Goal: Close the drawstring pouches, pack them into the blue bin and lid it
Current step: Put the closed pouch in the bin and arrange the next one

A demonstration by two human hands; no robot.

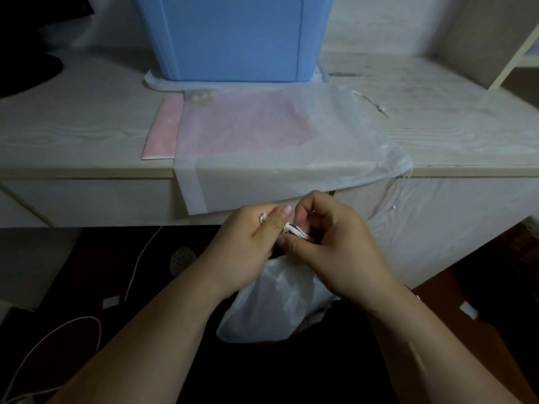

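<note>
While both hands work close together just off the front edge of the worktop point(73, 126), the left hand point(245, 243) pinches the knotted end of a white cord point(263, 218) between thumb and curled fingers. The right hand point(329, 246), touching it on the other side, has its thumb and curled fingers closed round the gathered mouth of the small pouch point(277, 304). The body of that pouch hangs straight below the hands. How far the mouth is drawn shut cannot be told, as the fingers cover it.

Beyond the hands a larger sheer pouch point(291, 147) lies flat on the worktop over a pink sheet point(163, 126). Its near end droops over the edge almost to the knuckles, and its strings trail off to the right. Further beyond stands the blue bin point(233, 39); its top is out of frame and no lid can be picked out.

This looks like the cinching step on the first pouch, with packing and lidding yet to come. The risks, as I judge them:

- **Cord slipping:** the left hand's hold is only on the knot, so a sharp pull could strip it from the fingers.
- **Fabric bunching:** if the right hand grips the mouth too tightly, the channel may jam and leave a gap.
- **Dropped pouch:** nothing sits under it but the dark floor, so a loosened right-hand grip would let it fall.
- **Snagging:** the hanging end of the larger pouch is just beyond the hands, and a wide pull could drag it off the worktop.
</note>
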